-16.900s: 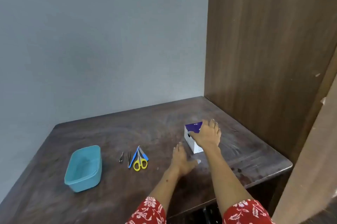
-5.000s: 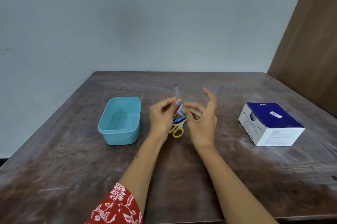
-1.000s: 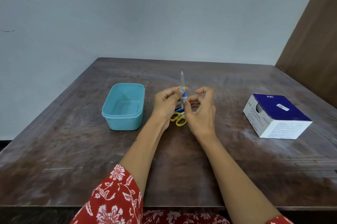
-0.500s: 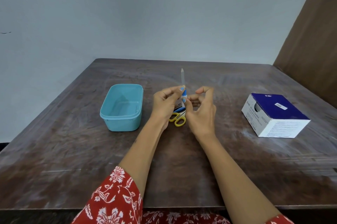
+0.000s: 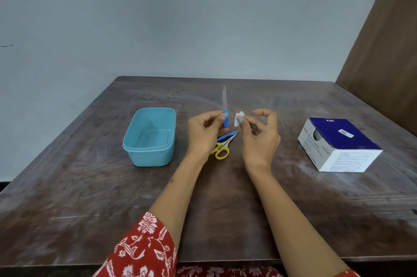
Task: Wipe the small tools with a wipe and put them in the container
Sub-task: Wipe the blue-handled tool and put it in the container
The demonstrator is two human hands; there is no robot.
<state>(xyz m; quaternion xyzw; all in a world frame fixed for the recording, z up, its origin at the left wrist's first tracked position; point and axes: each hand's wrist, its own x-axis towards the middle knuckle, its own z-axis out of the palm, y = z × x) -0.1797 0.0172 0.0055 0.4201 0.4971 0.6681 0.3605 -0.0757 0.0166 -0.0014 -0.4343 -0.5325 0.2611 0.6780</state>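
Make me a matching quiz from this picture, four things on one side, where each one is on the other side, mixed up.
Things:
1. nail file
2. wipe
3. scissors
4. box

Places:
A. lying on the table between the two hands
B. held upright in the left hand
C. on the table at the far right
D. pinched in the right hand

Pairs: 1-B, 2-D, 3-A, 4-C

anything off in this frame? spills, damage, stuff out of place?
Nothing stands out. The left hand holds the blue-handled file upright, the right hand pinches a small white wipe beside it. The container sits upright, the scissors lie flat, and the swab box looks intact.
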